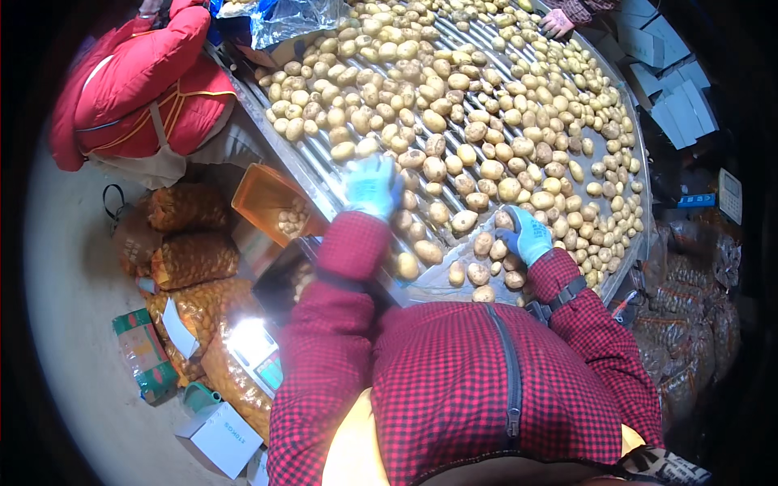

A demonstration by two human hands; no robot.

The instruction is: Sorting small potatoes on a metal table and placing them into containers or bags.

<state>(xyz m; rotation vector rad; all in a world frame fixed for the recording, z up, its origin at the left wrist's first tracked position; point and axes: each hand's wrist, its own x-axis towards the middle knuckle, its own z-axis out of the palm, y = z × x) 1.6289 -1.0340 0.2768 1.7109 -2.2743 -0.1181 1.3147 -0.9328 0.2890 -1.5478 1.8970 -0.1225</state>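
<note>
Many potatoes (pixel 434 167) lie spread over a sorting table with metal rollers (pixel 337 193). My left hand (pixel 372 185), in a light blue work glove, is over the rollers near the table's left edge, beside several potatoes. Its fingers are blurred, and whatever is under the palm stays hidden. My right hand (pixel 530 236), gloved alike, has its thumb and fingers around a potato (pixel 503 219) where the rollers meet a flat sheet (pixel 434 280). Several loose potatoes (pixel 478 274) rest on that sheet, close in front of my jacket.
A co-worker in a red jacket (pixel 146 91) stands at the left; another person's hand (pixel 556 23) touches the far right edge. An orange crate (pixel 258 197) and a dark crate (pixel 273 285) hold potatoes. Filled sacks (pixel 197 261), a scale (pixel 252 346) and a white box (pixel 222 437) are at left.
</note>
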